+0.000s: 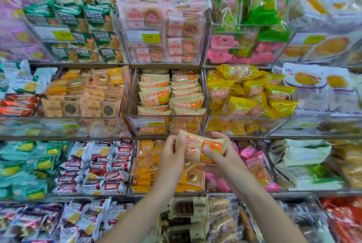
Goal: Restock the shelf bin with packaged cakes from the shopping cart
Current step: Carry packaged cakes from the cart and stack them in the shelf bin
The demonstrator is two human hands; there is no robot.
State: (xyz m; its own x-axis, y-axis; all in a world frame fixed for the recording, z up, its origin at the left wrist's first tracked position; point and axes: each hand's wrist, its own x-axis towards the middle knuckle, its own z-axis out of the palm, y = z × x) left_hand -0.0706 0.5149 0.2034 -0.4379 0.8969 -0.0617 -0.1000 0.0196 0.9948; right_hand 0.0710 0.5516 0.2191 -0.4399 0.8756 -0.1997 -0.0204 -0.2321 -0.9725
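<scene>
I hold one packaged cake [201, 147], a beige wrapper with an orange label, in both hands just below the front of the clear shelf bin [148, 123]. My left hand [172, 156] grips its left end and my right hand [221, 156] grips its right end from below. The bin on the middle shelf holds two rows of the same packaged cakes [170, 93], stacked almost to the front wall. The shopping cart is out of view.
Clear bins of other snacks surround the target: yellow packs [248, 93] to the right, tan tart packs [84, 97] to the left, pink tart packs [160, 27] above, orange packs [148, 164] below. Price tags hang on the bin fronts.
</scene>
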